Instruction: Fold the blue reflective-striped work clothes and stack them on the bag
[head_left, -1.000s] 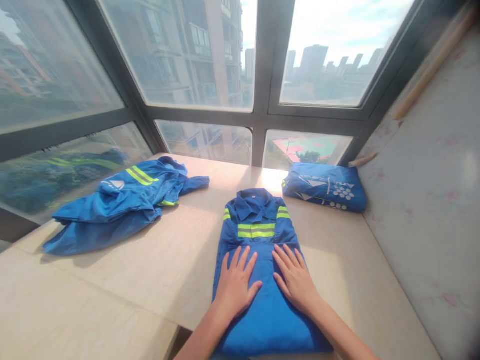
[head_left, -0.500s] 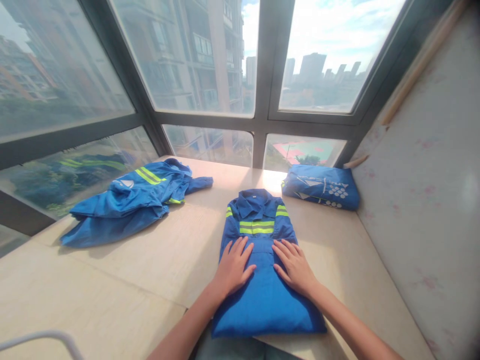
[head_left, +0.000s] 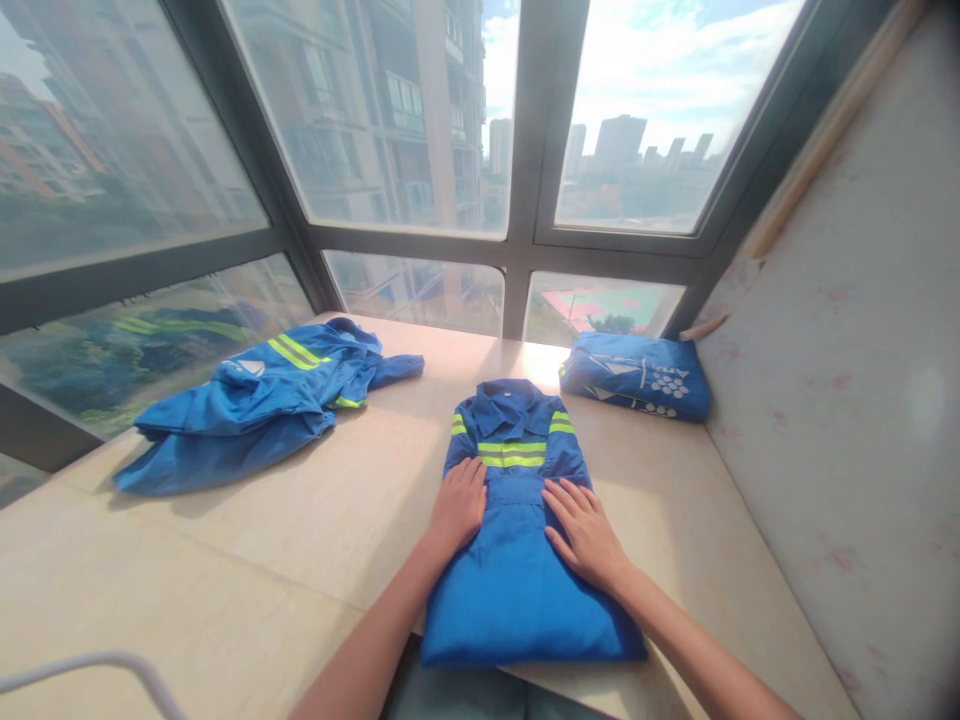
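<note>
A blue garment (head_left: 517, 590) with a collar and yellow-green reflective stripes lies folded on the pale wooden surface (head_left: 315, 540), its collar toward the window. My left hand (head_left: 459, 505) rests flat on its left edge, just below the chest stripe, with the thumb out of sight. On the right side of the same garment lies my right hand (head_left: 583, 525), palm down with fingers spread. Neither hand grips anything. A second blue garment (head_left: 247, 410) is loosely crumpled at the left. At the back right sits a folded blue bundle (head_left: 637, 375) with white print.
Grey window frames (head_left: 405, 240) close off the back and left. A pale flowered wall (head_left: 847, 400) borders the right side. A white curved tube or cable (head_left: 112, 660) shows at the bottom left corner.
My left hand has shifted left and slightly away from me, to the garment's edge, with its fingers closer together. My right hand has barely moved.
</note>
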